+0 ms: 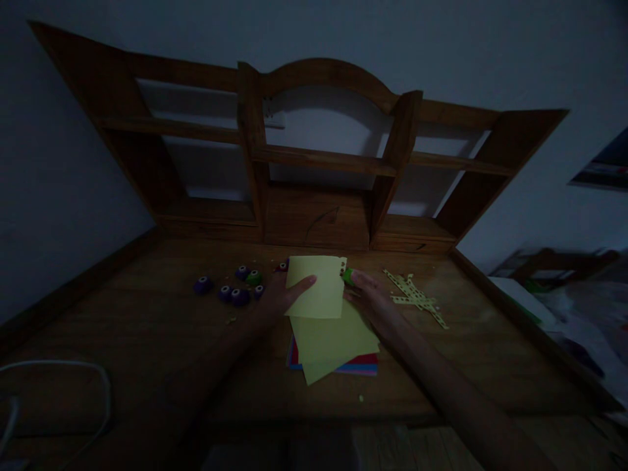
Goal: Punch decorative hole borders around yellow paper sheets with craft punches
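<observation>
My left hand (287, 296) grips a yellow sheet of paper (318, 297) by its left side, thumb on top. Small holes are punched near the sheet's upper right corner. At that edge my right hand (369, 291) is closed on a small green craft punch (348, 277). Below the held sheet lies another yellow sheet (328, 343), turned askew on a stack of coloured paper (363, 368) with red, blue and pink edges showing. To the right are punched yellow paper strips (415, 297), crossed over each other in a loose pile.
Several purple craft punches (203, 285) and a green one (254, 277) stand on the left of the wooden desk (147, 327). Paper scraps (231, 320) are scattered about. A wooden shelf unit (318, 170) rises behind. A white cable (105, 379) curls at the lower left.
</observation>
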Motion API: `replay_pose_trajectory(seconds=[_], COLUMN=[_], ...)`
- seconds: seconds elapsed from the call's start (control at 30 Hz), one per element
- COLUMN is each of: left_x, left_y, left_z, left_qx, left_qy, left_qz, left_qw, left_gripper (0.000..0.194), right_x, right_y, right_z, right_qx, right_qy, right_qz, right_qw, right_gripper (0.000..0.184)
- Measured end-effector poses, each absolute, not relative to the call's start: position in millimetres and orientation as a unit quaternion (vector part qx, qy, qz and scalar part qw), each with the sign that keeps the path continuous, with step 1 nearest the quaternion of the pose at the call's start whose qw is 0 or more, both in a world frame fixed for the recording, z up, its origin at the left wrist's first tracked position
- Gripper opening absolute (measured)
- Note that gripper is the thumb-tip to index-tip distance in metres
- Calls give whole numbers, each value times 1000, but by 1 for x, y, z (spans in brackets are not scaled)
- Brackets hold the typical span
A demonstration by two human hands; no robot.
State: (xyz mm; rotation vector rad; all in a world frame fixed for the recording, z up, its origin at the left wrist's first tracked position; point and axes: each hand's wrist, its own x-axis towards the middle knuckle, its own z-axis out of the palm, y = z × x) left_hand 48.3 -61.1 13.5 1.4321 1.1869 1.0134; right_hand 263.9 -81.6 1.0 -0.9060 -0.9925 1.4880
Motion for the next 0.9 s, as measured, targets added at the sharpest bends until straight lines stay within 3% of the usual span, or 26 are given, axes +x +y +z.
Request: replay_pose_trajectory(seconds=[0.4, 0.9], left_x=[47, 47], left_y=[-59, -61], left_z=[10, 11], left_qx=[639, 630], left_qy=[494, 496], left_qz=[365, 382], left_qw=[463, 459], left_gripper=[44, 42], right_x=[265, 263], right_y=[-83, -86], right_z=[-2, 7], right_qx=[-461, -470], right_qy=[-456, -451], right_qz=[596, 597], right_qw=[473, 469], right_gripper=[34, 34])
